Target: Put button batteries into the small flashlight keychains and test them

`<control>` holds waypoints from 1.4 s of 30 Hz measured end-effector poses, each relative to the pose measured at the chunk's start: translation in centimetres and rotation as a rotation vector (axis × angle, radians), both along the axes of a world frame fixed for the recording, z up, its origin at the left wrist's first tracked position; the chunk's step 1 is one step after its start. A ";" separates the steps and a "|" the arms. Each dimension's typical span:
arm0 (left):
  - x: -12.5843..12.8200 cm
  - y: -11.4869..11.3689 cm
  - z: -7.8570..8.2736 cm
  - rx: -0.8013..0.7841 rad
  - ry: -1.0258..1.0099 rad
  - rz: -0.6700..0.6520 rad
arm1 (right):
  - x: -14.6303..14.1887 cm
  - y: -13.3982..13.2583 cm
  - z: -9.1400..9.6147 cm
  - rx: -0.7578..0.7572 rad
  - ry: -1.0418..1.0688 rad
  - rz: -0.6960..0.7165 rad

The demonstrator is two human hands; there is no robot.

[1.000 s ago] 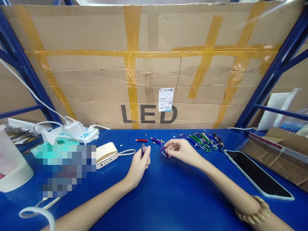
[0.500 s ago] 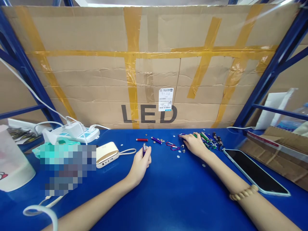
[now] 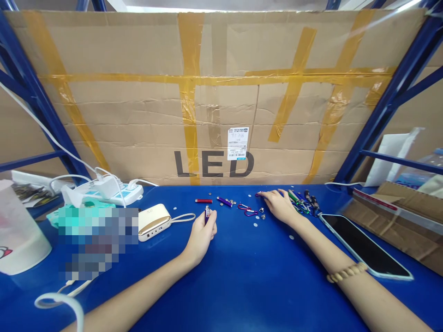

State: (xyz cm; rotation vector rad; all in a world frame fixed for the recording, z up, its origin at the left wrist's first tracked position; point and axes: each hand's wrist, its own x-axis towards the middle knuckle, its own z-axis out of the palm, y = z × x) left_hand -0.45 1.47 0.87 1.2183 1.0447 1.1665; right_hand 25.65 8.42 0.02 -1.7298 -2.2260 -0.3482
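In my left hand [image 3: 202,233], fingers closed, stands a small dark purple tube with a silver metal end [image 3: 207,212], pointing upward. My right hand [image 3: 280,206] is spread palm down at the back of the table, its fingertips at a small purple piece [image 3: 258,194] whose kind I cannot make out. Beside that hand lies a pile of green and blue carabiners [image 3: 300,203], partly covered by the fingers. Between the hands are a purple tube [image 3: 224,201], a red tube [image 3: 203,201], a purple carabiner [image 3: 250,213] and several small silver discs [image 3: 255,225].
A cream power bank [image 3: 154,221] with a strap and a white power strip [image 3: 133,193] are on the left, near a white cup [image 3: 20,230]. A phone [image 3: 367,246] and an opened cardboard box [image 3: 398,226] lie right. A large taped carton [image 3: 145,115] stands behind.
My right hand has shifted very slightly, its fingers spreading a little at the purple piece. My left hand keeps the tube in almost the same place.
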 end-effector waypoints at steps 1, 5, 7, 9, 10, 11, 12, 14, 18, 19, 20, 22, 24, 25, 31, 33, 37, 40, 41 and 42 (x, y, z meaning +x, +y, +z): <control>0.0 0.0 0.0 -0.006 -0.003 0.006 | 0.0 0.0 0.0 -0.013 0.009 0.009; 0.1 0.0 0.3 -0.028 -0.016 0.024 | -0.1 0.0 0.1 0.024 0.031 0.076; 0.1 0.0 0.4 -0.031 -0.019 0.028 | -0.1 0.1 0.0 0.039 0.028 0.079; 0.1 0.0 0.4 -0.031 -0.018 0.030 | 0.0 0.2 -0.2 0.004 0.021 0.064; 0.1 0.0 0.4 -0.029 -0.016 0.030 | 0.0 0.2 -0.3 -0.024 0.017 0.062; 0.1 0.0 0.3 -0.025 -0.014 0.028 | 0.0 0.2 -0.3 -0.047 0.011 0.066; 0.1 0.0 0.2 -0.018 -0.012 0.027 | 0.0 0.3 -0.3 -0.062 0.006 0.076; 0.1 0.1 0.0 -0.006 -0.009 0.027 | 0.0 0.3 -0.3 -0.059 0.006 0.100; 0.1 0.2 -0.2 0.005 0.003 0.024 | -0.2 0.3 0.0 -0.051 0.035 0.084; 0.1 0.2 -0.2 0.006 0.007 0.021 | -0.2 0.3 0.0 -0.072 0.039 0.079; 0.1 0.2 -0.2 0.006 0.011 0.019 | -0.2 0.3 0.0 -0.097 0.043 0.080; 0.1 0.2 -0.2 0.002 0.018 0.016 | -0.2 0.4 0.0 -0.137 0.051 0.100; 0.0 0.2 -0.3 0.005 0.023 0.009 | -0.1 0.4 0.1 -0.142 0.066 0.124; 0.0 0.2 -0.4 0.012 0.025 0.005 | -0.2 0.4 0.2 -0.134 0.077 0.131; -0.1 0.3 -0.8 0.037 0.040 -0.011 | -0.6 0.2 0.3 -0.133 0.129 0.109; 0.0 0.3 -0.8 0.030 0.044 -0.016 | -0.8 0.1 0.2 -0.173 0.130 0.116; 0.0 0.3 -0.7 0.012 0.043 -0.021 | -1.0 0.1 0.0 -0.214 0.122 0.125; 0.0 0.3 -0.7 -0.003 0.046 -0.023 | -0.8 0.3 0.1 -0.153 0.135 0.154; 0.0 0.3 -0.7 -0.004 0.048 -0.025 | -0.7 0.4 0.0 -0.118 0.136 0.168; 0.0 0.3 -0.7 -0.002 0.052 -0.028 | -0.6 0.5 0.0 -0.082 0.134 0.178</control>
